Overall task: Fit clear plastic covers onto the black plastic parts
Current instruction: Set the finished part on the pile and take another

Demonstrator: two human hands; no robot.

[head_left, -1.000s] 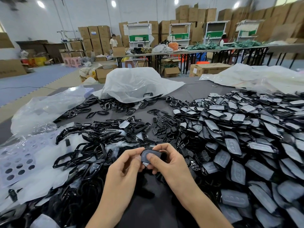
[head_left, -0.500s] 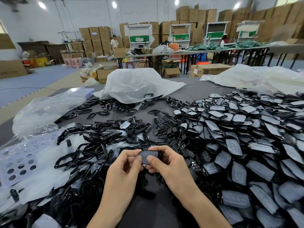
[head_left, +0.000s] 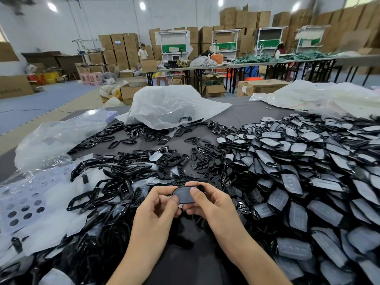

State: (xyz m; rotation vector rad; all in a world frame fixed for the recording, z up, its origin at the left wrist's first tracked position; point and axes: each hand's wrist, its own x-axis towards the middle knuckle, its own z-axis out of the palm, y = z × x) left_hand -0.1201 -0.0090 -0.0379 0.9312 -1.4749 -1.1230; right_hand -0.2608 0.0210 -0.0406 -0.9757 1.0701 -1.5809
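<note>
stacked cardboard boxes (head_left: 123, 44) and long work tables fill the back of a warehouse hall. up front, a grey-topped bench (head_left: 242, 116) is buried in small plastic pieces. a person's left hand (head_left: 158, 204) and right hand (head_left: 211, 204) meet over the near edge, both pinching one dark oval plastic part with a dull clear skin on its face (head_left: 185, 195). it is held just above the bench, clear of the heaps. the right thumb (head_left: 194, 191) lies flat on its upper face, and the left fingertips (head_left: 174, 199) grip its left end.

over the last second the piece has barely shifted place. it has turned from a slight tilt to lie level between the hands, and the right thumb has slid further up its face. that reads as the pressing-down stage, with the cover being seated rather than lined up. whether every edge has clicked home cannot be told from here.

to the right spreads a wide heap of black parts already wearing frosted clear covers (head_left: 298, 182). to the left lies a tangle of bare glossy black frames (head_left: 107, 188), with a white sheet punched with round holes (head_left: 22, 204) beyond it. a crumpled clear plastic bag (head_left: 170, 105) sits at the far side of the bench. judging by the heaps, much is done and plenty remains.
</note>
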